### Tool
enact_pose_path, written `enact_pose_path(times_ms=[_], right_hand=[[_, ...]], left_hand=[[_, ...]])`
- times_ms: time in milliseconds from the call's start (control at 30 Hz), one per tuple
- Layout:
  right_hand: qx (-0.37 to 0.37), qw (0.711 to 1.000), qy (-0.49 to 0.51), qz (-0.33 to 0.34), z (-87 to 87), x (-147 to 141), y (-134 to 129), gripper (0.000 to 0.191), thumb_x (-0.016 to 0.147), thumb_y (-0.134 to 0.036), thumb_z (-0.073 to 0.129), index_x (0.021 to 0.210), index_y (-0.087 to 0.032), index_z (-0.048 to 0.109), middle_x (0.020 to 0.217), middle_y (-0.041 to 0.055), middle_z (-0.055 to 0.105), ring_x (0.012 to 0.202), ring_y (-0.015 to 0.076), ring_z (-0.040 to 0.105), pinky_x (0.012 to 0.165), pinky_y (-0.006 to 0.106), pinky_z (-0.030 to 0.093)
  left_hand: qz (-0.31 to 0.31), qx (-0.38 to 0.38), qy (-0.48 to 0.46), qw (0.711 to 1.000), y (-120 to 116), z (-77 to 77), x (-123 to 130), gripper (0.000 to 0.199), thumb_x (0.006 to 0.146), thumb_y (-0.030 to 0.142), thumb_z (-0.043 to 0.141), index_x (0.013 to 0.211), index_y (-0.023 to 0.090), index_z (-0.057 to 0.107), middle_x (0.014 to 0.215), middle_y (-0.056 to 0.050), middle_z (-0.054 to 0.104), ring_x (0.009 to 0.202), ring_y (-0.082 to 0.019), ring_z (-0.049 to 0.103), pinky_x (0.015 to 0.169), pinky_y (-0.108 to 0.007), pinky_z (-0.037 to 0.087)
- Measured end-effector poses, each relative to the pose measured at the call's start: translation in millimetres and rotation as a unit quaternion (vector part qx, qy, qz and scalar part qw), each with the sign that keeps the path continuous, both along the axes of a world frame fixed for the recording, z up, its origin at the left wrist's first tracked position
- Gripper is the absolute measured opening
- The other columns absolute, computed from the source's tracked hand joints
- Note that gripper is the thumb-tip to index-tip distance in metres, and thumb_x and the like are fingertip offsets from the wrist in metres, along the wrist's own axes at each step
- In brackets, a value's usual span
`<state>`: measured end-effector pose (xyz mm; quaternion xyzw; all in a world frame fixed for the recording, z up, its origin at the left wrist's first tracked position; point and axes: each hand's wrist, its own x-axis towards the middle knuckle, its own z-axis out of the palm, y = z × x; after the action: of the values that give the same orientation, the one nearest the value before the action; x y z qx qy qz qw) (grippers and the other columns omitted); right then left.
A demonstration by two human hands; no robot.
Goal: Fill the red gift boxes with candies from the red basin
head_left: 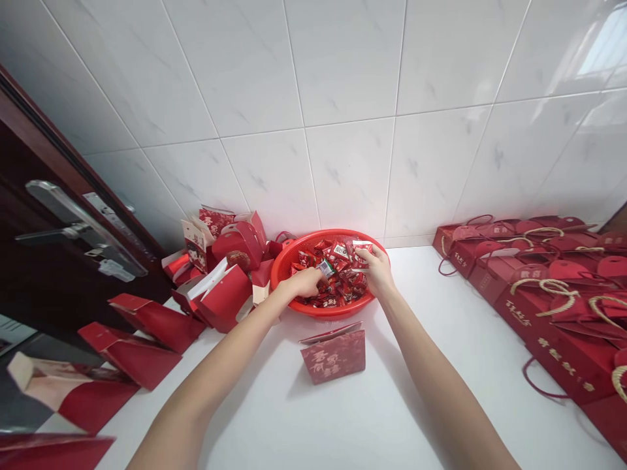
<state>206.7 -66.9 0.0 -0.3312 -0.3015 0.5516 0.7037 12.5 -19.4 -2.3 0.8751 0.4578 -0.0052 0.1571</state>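
Note:
A red plastic basket full of small red wrapped packets stands against the tiled wall. My left hand reaches into its left side, fingers bent down among the packets beside a green and white one; the fingertips are partly hidden. Over the basket's right side, my right hand pinches a red and white packet between thumb and fingers. In front of the basket, a small dark red paper box with pale writing stands on the white table, its top flaps apart.
Open red paper boxes crowd the left side, with more standing in a row towards the near left. Closed red gift boxes with rope handles fill the right side. A dark door with a metal handle is at the left.

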Motion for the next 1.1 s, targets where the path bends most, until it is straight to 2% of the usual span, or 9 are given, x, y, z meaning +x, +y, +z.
enact_pose_path(times_ms=[133, 233, 333, 433, 600, 667, 767, 900, 1100], right_hand=[[0.003, 1.000, -0.001, -0.004, 0.2, -0.6, 0.7, 0.024, 0.056, -0.030, 0.078, 0.074, -0.019, 0.066, 0.071, -0.0006, 0.071, 0.067, 0.0179, 0.065, 0.061, 0.030, 0.052], [0.005, 1.000, -0.001, -0.006, 0.4, -1.1, 0.8, 0.025, 0.055, -0.031, 0.078, 0.073, -0.020, 0.065, 0.072, -0.0004, 0.071, 0.068, 0.0179, 0.065, 0.061, 0.030, 0.053], [-0.003, 1.000, -0.007, 0.001, 1.9, -1.1, -0.4, 0.026, 0.054, -0.032, 0.079, 0.073, -0.020, 0.066, 0.070, -0.0004, 0.070, 0.065, 0.0179, 0.064, 0.057, 0.029, 0.052], [-0.004, 1.000, -0.008, 0.015, 4.9, -0.3, -2.5, 0.025, 0.053, -0.031, 0.080, 0.071, -0.020, 0.067, 0.068, -0.0009, 0.069, 0.063, 0.0172, 0.062, 0.057, 0.029, 0.051], [-0.026, 0.996, 0.019, 0.088, 15.8, 3.1, -8.9, 0.024, 0.053, -0.027, 0.081, 0.072, -0.020, 0.067, 0.070, -0.0021, 0.070, 0.062, 0.0155, 0.062, 0.057, 0.028, 0.052], [-0.037, 0.993, 0.035, 0.103, 22.2, 3.9, -14.0, 0.022, 0.056, -0.026, 0.080, 0.073, -0.021, 0.068, 0.070, -0.0030, 0.070, 0.062, 0.0150, 0.062, 0.058, 0.029, 0.053], [-0.033, 0.991, 0.039, 0.124, 32.2, 2.6, -24.9, 0.020, 0.058, -0.025, 0.081, 0.072, -0.020, 0.068, 0.070, -0.0029, 0.070, 0.061, 0.0141, 0.062, 0.059, 0.027, 0.053], [-0.010, 0.987, 0.042, 0.158, 42.6, -2.2, -42.5, 0.021, 0.056, -0.023, 0.083, 0.073, -0.019, 0.070, 0.071, -0.0019, 0.071, 0.061, 0.0134, 0.062, 0.060, 0.026, 0.053], [0.042, 0.982, 0.042, 0.180, 48.0, -9.0, -61.5, 0.026, 0.058, -0.025, 0.085, 0.079, -0.018, 0.070, 0.083, 0.0018, 0.074, 0.077, 0.0187, 0.069, 0.070, 0.031, 0.056]], left_hand=[[-0.002, -0.027, -0.004, 1.000, -0.1, 5.7, 3.9, 0.031, 0.072, 0.014, 0.062, 0.097, 0.021, 0.079, 0.097, -0.007, 0.079, 0.091, -0.026, 0.071, 0.082, -0.030, 0.051], [0.016, -0.070, -0.151, 0.986, -3.5, 9.2, 0.6, 0.030, 0.078, 0.020, 0.059, 0.101, 0.019, 0.078, 0.103, -0.007, 0.078, 0.097, -0.026, 0.070, 0.088, -0.032, 0.051], [0.030, -0.114, -0.308, 0.944, -12.0, 12.8, -4.6, 0.030, 0.078, 0.029, 0.064, 0.103, 0.017, 0.075, 0.109, -0.008, 0.075, 0.101, -0.026, 0.067, 0.089, -0.034, 0.051], [0.061, -0.140, -0.412, 0.898, -25.5, 18.1, -6.6, 0.037, 0.076, 0.036, 0.072, 0.109, 0.018, 0.071, 0.102, -0.007, 0.073, 0.093, -0.022, 0.066, 0.081, -0.032, 0.054], [0.110, -0.179, -0.570, 0.794, -49.3, 27.0, -0.1, 0.044, 0.071, 0.041, 0.079, 0.107, 0.020, 0.065, 0.089, -0.001, 0.065, 0.079, -0.016, 0.066, 0.076, -0.032, 0.058], [0.119, -0.165, -0.612, 0.764, -57.3, 30.2, 3.9, 0.043, 0.070, 0.040, 0.080, 0.104, 0.019, 0.065, 0.087, 0.000, 0.065, 0.079, -0.015, 0.065, 0.077, -0.031, 0.057], [0.130, -0.123, -0.644, 0.744, -68.5, 36.0, 9.8, 0.043, 0.070, 0.038, 0.080, 0.106, 0.019, 0.065, 0.090, -0.002, 0.069, 0.087, -0.017, 0.066, 0.080, -0.029, 0.055], [0.128, -0.068, -0.661, 0.736, -81.9, 44.3, 16.4, 0.044, 0.072, 0.040, 0.077, 0.109, 0.019, 0.067, 0.110, -0.007, 0.072, 0.102, -0.021, 0.066, 0.087, -0.031, 0.053], [0.139, 0.039, -0.668, 0.730, -94.9, 44.4, 22.6, 0.044, 0.074, 0.043, 0.075, 0.111, 0.020, 0.065, 0.117, -0.008, 0.070, 0.111, -0.024, 0.066, 0.090, -0.033, 0.054]])
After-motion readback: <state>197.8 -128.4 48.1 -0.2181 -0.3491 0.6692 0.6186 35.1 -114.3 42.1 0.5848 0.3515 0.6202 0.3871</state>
